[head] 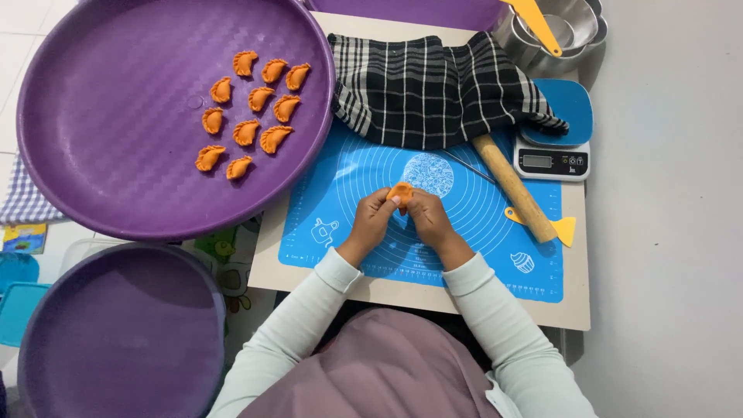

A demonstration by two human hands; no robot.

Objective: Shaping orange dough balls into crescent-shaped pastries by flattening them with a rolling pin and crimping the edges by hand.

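Both hands, left hand (pixel 375 217) and right hand (pixel 428 219), pinch one orange pastry (pixel 400 191) over the blue mat (pixel 480 209); eleven finished pastries (pixel 249 112) fill part of the purple tray (pixel 93 116).

Small orange dumpling (pixel 400 191), half-moon shaped, soft dough, partly hidden; pinched between fingertips of both hands, raised over middle of blue mat (pixel 480 255).

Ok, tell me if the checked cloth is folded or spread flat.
Neither: the cloth lies bunched, in loose folds, over the top edge of the blue mat, one end trailing onto the scale.
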